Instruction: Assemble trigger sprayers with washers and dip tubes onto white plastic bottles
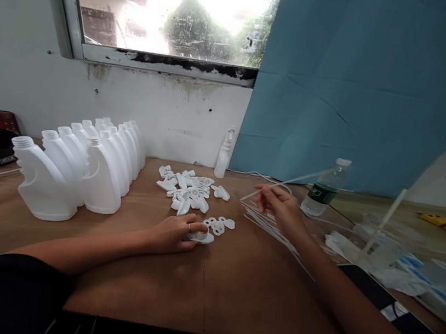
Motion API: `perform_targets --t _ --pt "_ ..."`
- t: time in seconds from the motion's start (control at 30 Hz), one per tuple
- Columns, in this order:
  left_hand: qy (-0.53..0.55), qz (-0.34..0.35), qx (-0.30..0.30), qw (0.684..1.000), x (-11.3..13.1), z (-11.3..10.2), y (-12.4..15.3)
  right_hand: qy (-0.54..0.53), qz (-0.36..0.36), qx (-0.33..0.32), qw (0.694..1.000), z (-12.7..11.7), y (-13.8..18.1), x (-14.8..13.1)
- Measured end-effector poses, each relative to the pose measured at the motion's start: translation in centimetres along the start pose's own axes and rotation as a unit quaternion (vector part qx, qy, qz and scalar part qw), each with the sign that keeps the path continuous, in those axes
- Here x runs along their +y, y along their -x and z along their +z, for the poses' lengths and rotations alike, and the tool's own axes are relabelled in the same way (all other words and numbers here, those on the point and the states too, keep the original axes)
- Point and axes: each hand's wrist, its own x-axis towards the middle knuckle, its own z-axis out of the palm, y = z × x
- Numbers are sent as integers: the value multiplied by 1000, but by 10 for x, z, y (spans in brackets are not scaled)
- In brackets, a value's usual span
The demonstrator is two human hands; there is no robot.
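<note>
My left hand (pixel 174 233), a ring on one finger, rests low over the table with its fingers closed around a white trigger spray head (pixel 205 238). Just beyond it lie several flat white ring washers (pixel 218 225). A thin translucent plastic tube (pixel 302 177) is pinched in my right hand (pixel 278 203) and slants up to the right, passing in front of the water bottle. Under and beside that hand a bundle of similar tubes (pixel 270 228) is spread on the table. Farther back sits a heap of white spray heads (pixel 189 189).
Rows of white handled bottles (pixel 101 177) stand uncapped at the left. A white spray bottle (pixel 224 153) is against the wall, and a water bottle (pixel 325 189) stands at the right. Clear containers (pixel 382 239) and a black flat object (pixel 372 285) lie along the right side.
</note>
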Motion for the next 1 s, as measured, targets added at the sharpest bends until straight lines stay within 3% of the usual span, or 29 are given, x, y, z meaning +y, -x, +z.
perform_targets --t 0.13,0.27,0.33,0.4,0.53,0.6,0.77,1.0 --pt "24 -4 11 1000 0 1 0 60 46 -177 981 28 21 4" --pt "70 -52 17 996 4 0 0 162 50 -347 922 44 35 6" --pt "95 -83 23 992 5 0 1 188 58 -394 898 48 39 5" --pt "114 -88 30 989 5 1 1 178 59 -379 906 52 40 3" --pt "130 -70 49 988 2 5 0 99 -4 -258 961 64 42 4" --pt "132 -66 54 988 1 6 0 82 -32 -227 970 73 44 6" --pt "122 -54 47 990 0 5 -1 109 -64 -219 967 92 49 9" --pt "116 -53 49 991 -4 7 1 199 -121 -226 946 98 48 4"
